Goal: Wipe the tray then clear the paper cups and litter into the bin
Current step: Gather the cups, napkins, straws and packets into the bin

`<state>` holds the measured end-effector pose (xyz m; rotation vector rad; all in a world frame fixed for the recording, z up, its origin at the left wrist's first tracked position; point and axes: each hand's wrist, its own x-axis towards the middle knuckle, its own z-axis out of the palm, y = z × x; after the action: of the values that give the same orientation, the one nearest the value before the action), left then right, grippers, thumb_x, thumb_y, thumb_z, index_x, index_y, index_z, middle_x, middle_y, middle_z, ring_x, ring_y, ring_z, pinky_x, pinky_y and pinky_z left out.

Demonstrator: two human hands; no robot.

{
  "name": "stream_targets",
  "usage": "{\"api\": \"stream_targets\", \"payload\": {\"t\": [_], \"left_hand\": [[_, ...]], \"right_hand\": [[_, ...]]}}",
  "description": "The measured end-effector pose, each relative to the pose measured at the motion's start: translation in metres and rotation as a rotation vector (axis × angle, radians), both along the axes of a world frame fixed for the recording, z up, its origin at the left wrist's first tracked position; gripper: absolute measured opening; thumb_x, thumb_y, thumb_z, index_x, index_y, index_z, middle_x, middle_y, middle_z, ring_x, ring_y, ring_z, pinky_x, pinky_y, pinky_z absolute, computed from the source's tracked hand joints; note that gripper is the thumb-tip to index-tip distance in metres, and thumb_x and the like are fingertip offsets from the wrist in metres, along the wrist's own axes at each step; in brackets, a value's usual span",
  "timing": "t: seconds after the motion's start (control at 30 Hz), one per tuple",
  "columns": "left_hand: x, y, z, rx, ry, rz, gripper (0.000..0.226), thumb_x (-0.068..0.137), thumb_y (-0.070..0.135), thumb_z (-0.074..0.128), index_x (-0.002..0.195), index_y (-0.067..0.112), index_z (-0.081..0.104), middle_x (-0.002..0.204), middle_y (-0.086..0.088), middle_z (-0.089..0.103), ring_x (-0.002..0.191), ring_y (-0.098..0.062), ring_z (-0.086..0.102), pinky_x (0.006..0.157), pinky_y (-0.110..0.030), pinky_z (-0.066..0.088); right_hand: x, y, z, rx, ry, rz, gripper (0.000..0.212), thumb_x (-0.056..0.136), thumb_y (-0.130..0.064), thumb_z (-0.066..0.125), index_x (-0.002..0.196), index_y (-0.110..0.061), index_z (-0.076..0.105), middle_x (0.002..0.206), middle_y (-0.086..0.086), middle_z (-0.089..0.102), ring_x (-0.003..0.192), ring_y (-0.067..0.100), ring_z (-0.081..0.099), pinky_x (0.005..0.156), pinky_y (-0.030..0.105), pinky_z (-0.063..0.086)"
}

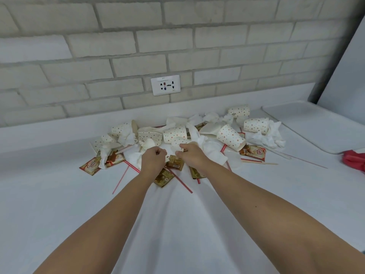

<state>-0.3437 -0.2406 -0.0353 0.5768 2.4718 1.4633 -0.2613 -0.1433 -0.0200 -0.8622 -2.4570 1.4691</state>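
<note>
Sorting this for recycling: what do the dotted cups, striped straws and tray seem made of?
The dotted cups look matte paper, several crushed and creased. The striped straws are thin; paper or plastic, cannot tell. The tray is smooth white with a rounded rim, probably plastic.

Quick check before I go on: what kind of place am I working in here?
Probably an office pantry or coffee corner: a white counter runs along a pale brick wall with a power socket, and it is strewn with dotted paper cups and creamer sachets.
</note>
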Motion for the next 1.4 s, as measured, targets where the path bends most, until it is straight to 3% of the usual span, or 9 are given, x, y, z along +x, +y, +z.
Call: {"api": "stream_targets", "payload": {"t": [0.27,0.5,0.6,0.67,0.77,0.93,1.03,1.27,1.4], "left_hand": [[-0.002,0.042,-0.003,0.072,0.036,-0.085,0.020,0.093,0.014,0.045,0.085,0.004,0.060,0.068,0.012,0.048,0.064,-0.015,0.048,0.055,-0.021,0.038],[0.023,0.115,-0.002,0.081,0.005,-0.256,0.012,0.094,0.015,0.046,0.090,0.010,0.056,0.070,0.005,0.048,0.065,-0.013,0.046,0.053,-0.019,0.034],[0.033,0.149,0.002,0.084,-0.031,-0.330,0.018,0.092,0.014,0.052,0.108,0.009,0.056,0.084,0.002,0.053,0.082,-0.019,0.052,0.062,-0.022,0.042],[0.036,0.170,0.002,0.048,-0.081,-0.357,0.038,0.091,0.018,0.056,0.126,0.006,0.049,0.112,-0.005,0.054,0.101,-0.025,0.055,0.082,-0.032,0.049],[0.039,0.197,0.001,-0.003,-0.138,-0.348,0.052,0.090,0.022,0.058,0.136,0.004,0.040,0.133,-0.013,0.048,0.114,-0.032,0.055,0.092,-0.042,0.050],[0.049,0.222,-0.003,-0.014,-0.159,-0.339,0.040,0.090,0.015,0.056,0.125,-0.002,0.052,0.115,-0.017,0.059,0.099,-0.031,0.059,0.079,-0.037,0.052],[0.065,0.224,-0.004,-0.031,-0.031,-0.276,0.033,0.090,0.015,0.055,0.115,-0.006,0.059,0.116,-0.024,0.061,0.107,-0.037,0.058,0.089,-0.039,0.048],[0.141,0.223,0.033,0.145,0.032,-0.347,0.017,0.091,0.020,0.048,0.079,0.012,0.057,0.077,0.001,0.051,0.086,-0.019,0.048,0.072,-0.027,0.036],[0.196,0.221,0.049,0.220,0.149,-0.480,0.016,0.090,0.021,0.050,0.088,0.006,0.057,0.073,-0.001,0.049,0.080,-0.019,0.045,0.070,-0.026,0.032]], "right_hand": [[0.020,0.031,0.038,0.329,0.186,-0.244,0.025,0.091,-0.010,0.055,0.112,-0.005,0.067,0.121,0.006,0.065,0.113,0.018,0.059,0.087,0.016,0.040],[0.085,0.075,0.060,0.468,0.130,-0.441,0.037,0.087,0.003,0.046,0.119,-0.012,0.059,0.078,0.000,0.055,0.071,0.019,0.054,0.071,0.035,0.052],[0.116,0.088,0.059,0.518,0.046,-0.507,0.047,0.088,0.001,0.046,0.133,-0.014,0.047,0.103,0.012,0.065,0.099,0.027,0.060,0.085,0.039,0.051],[0.138,0.097,0.056,0.534,-0.012,-0.552,0.050,0.089,-0.001,0.046,0.138,-0.012,0.042,0.118,0.015,0.061,0.113,0.029,0.055,0.096,0.040,0.046],[0.171,0.111,0.051,0.525,-0.111,-0.615,0.044,0.091,-0.003,0.047,0.135,-0.008,0.046,0.121,0.016,0.060,0.118,0.031,0.049,0.102,0.042,0.039],[0.228,0.130,0.045,0.542,-0.158,-0.726,0.017,0.086,-0.006,0.052,0.095,-0.004,0.067,0.098,0.014,0.067,0.102,0.036,0.054,0.088,0.043,0.045],[0.259,0.136,0.045,0.550,-0.174,-0.764,0.017,0.089,-0.009,0.052,0.091,-0.002,0.067,0.097,0.015,0.066,0.101,0.035,0.054,0.083,0.041,0.045],[0.310,0.136,0.047,0.563,-0.165,-0.806,0.021,0.090,-0.011,0.048,0.082,-0.001,0.064,0.088,0.012,0.064,0.098,0.032,0.054,0.085,0.042,0.044],[0.339,0.137,0.049,0.625,-0.218,-0.800,0.024,0.091,-0.018,0.048,0.092,-0.003,0.067,0.085,0.006,0.060,0.095,0.026,0.053,0.083,0.037,0.040]]}}
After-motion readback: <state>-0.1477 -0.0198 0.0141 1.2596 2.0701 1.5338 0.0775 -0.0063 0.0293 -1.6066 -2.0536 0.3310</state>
